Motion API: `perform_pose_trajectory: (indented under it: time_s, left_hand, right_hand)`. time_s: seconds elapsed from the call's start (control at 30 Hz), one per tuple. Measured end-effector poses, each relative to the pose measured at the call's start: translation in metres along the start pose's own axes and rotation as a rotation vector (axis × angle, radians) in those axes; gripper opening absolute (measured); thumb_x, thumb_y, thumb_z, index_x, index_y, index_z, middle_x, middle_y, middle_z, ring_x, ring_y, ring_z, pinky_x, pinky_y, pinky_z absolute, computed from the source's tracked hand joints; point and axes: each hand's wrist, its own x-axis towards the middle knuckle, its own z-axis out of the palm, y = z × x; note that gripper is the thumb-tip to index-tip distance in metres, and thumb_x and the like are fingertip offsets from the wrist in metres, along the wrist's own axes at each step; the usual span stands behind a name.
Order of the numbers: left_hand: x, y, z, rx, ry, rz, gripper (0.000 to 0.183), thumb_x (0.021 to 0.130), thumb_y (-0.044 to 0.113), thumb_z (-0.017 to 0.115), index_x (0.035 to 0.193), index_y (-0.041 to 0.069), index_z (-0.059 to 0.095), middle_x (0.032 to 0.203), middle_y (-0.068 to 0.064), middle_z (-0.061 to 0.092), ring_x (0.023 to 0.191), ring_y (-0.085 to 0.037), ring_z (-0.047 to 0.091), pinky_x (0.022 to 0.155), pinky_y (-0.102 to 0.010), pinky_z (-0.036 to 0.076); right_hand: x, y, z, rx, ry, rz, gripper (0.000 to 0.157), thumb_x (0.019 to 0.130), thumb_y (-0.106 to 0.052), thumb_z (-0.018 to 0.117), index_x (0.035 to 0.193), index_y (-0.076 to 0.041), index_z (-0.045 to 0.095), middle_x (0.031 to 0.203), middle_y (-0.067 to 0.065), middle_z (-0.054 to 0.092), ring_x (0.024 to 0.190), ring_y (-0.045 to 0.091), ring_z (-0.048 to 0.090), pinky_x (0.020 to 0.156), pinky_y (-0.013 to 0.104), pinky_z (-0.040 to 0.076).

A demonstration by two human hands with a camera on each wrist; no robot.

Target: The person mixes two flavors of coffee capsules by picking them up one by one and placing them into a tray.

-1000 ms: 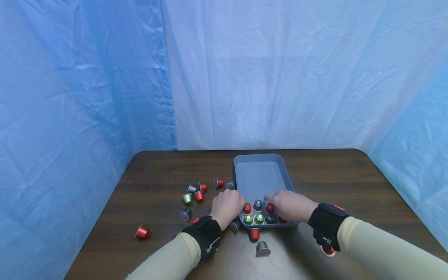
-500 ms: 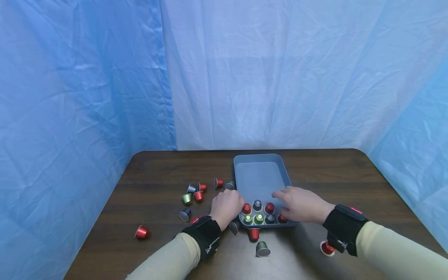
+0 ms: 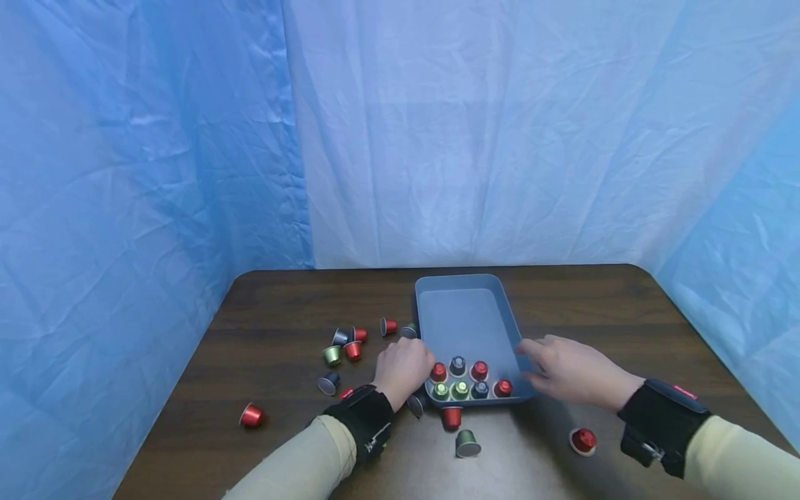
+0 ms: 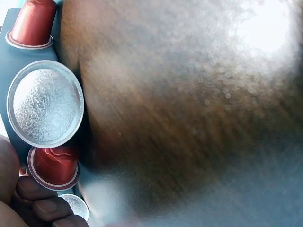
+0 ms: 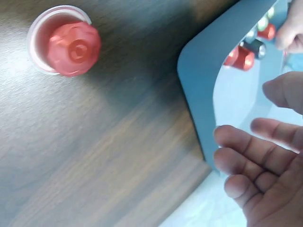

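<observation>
My left hand (image 3: 403, 364) grips the left rim of a grey-blue tray (image 3: 465, 312), fingers curled at its side. Its curled fingers (image 4: 47, 208) show close to a red coffee capsule (image 4: 54, 168) in the left wrist view. Two short rows of capsules stand lid-down at the tray's near end, among them a green one (image 3: 460, 389), a dark blue one (image 3: 480, 389) and a red one (image 3: 503, 387). Over the tray's right rim, my right hand (image 3: 562, 364) holds nothing. In the right wrist view its fingers (image 5: 236, 163) are loosely bent and spread.
Several capsules lie loose left of the tray, including a green one (image 3: 332, 355) and, farther off, a red one (image 3: 252, 415). In front are a red capsule (image 3: 451, 418) and a grey-green one (image 3: 467, 444). Another red capsule (image 3: 583, 441) stands at the right on the wooden table (image 3: 300, 298).
My right hand has drawn away rightward from the red capsule in the back row to the tray's right rim, uncovering the right-hand capsules. The left hand stays at the left rim.
</observation>
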Motion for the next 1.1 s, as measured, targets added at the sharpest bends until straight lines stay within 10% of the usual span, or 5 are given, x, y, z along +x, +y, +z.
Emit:
perform_pose_trajectory:
  time_s: [1.1]
  left_hand:
    - [0.002,0.0,0.0,-0.013,-0.019,0.004,0.034,0.099,0.024,0.061,0.066,0.016,0.061,0.06,0.0,0.052,0.055,-0.017,0.054,0.053,-0.031,0.04]
  right_hand:
    - [-0.063,0.025,0.022,0.201,-0.206,0.1,0.032,0.085,-0.033,0.083,0.111,-0.02,0.07,0.091,-0.006,0.053,0.067,-0.001,0.053,0.056,0.022,0.048]
